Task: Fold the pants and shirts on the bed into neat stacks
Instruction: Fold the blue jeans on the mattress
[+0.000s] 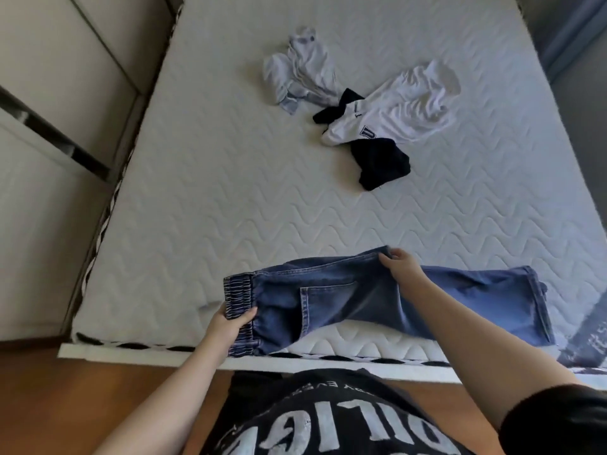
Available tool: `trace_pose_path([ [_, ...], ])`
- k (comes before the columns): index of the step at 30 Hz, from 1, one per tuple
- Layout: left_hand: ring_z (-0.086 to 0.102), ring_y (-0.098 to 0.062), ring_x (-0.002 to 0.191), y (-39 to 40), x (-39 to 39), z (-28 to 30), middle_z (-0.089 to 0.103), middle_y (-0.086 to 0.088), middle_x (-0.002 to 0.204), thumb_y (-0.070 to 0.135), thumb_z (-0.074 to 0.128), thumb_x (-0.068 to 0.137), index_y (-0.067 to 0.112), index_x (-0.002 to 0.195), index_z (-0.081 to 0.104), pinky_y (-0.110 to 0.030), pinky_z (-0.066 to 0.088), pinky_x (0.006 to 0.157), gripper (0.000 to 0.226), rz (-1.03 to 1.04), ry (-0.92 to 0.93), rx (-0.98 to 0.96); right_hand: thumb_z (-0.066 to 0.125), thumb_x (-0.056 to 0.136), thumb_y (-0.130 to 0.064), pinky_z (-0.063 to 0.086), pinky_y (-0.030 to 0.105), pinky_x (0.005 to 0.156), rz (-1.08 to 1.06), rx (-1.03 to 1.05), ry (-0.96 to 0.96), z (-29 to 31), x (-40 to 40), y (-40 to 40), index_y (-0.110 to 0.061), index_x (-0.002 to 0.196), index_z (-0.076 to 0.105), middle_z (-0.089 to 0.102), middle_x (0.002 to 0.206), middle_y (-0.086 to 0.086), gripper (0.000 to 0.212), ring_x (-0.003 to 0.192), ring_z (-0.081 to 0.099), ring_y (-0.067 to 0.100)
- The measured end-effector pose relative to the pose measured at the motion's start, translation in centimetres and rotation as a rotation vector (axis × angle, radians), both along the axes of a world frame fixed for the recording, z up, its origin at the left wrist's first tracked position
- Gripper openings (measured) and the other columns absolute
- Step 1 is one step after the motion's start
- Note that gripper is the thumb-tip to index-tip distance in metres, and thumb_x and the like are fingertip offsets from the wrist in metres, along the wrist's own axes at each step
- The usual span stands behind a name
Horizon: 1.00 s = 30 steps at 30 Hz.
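Note:
Blue jeans [345, 300] lie lengthwise along the near edge of the bed [230, 208], elastic waistband to the left, leg ends to the right. My left hand [230, 320] grips the waistband. My right hand [399, 264] pinches the far edge of the jeans near the crotch. Farther back lie a crumpled pale grey garment [302, 70], a white shirt with dark sleeves [400, 106] and a dark garment [381, 164] partly under it.
A white wardrobe [49, 126] stands close to the bed's left side. Wooden floor [65, 395] shows at the foot of the bed. A grey wall or curtain [578, 44] runs along the right. Quilted mattress lies bare between the jeans and the far clothes.

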State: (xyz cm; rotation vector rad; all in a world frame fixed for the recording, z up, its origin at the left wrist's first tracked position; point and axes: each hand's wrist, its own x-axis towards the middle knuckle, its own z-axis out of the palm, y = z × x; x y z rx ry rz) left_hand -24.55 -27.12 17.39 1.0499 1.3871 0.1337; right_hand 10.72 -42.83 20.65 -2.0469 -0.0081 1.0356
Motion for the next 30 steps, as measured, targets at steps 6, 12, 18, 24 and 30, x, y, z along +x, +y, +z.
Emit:
trace_pose_path([
  [6,0.070,-0.026,0.092,6.5,-8.7,-2.0,0.075,-0.001,0.095,0.026,0.083,0.076,0.026,0.102,0.066,-0.040,0.055,0.080,0.032,0.036,0.013,-0.070,0.064,0.093,-0.012,0.050,0.047,0.098,-0.133,-0.015,0.128,-2.7,-8.2,9.7,-0.008,0.107,0.063,0.064,0.105,0.016,0.015,0.099,0.060,0.029],
  [12,0.069,-0.023,0.094,16.9,-17.3,-4.0,0.074,0.002,0.100,0.041,0.083,0.074,0.033,0.103,0.064,-0.043,0.054,0.087,0.036,-0.019,0.061,-0.049,0.066,0.092,-0.013,0.051,0.040,0.093,-0.127,0.000,0.262,-5.5,-13.3,20.8,-0.007,0.119,0.062,0.061,0.112,0.015,0.028,0.097,0.059,0.025],
  [18,0.070,-0.021,0.090,23.9,-23.3,-5.8,0.076,0.005,0.093,0.050,0.083,0.069,0.032,0.103,0.067,-0.038,0.055,0.077,0.042,0.025,0.132,-0.036,0.062,0.094,-0.010,0.044,0.014,0.046,0.011,-0.021,0.144,-8.1,-16.4,29.7,-0.009,0.122,0.063,0.061,0.079,0.000,0.029,0.066,0.055,0.008],
  [24,0.061,-0.003,0.082,26.5,-23.7,-7.4,0.068,0.015,0.091,0.039,0.080,0.078,0.030,0.108,0.060,-0.024,0.044,0.068,0.037,0.012,0.229,0.151,0.047,0.096,0.004,0.049,0.030,0.085,0.158,-0.063,0.125,-11.1,-18.8,33.7,-0.004,0.126,0.063,0.065,0.102,0.013,0.036,0.090,0.056,0.022],
  [30,0.061,-0.022,0.091,27.7,-22.4,-8.4,0.062,0.004,0.101,0.030,0.074,0.085,0.015,0.122,0.053,-0.034,0.045,0.079,0.045,0.030,0.346,0.220,0.048,0.098,0.003,0.032,0.045,0.116,0.377,-0.043,0.204,-11.7,-19.4,34.4,-0.007,0.146,0.038,0.040,0.150,0.013,0.050,0.136,0.042,0.026],
])
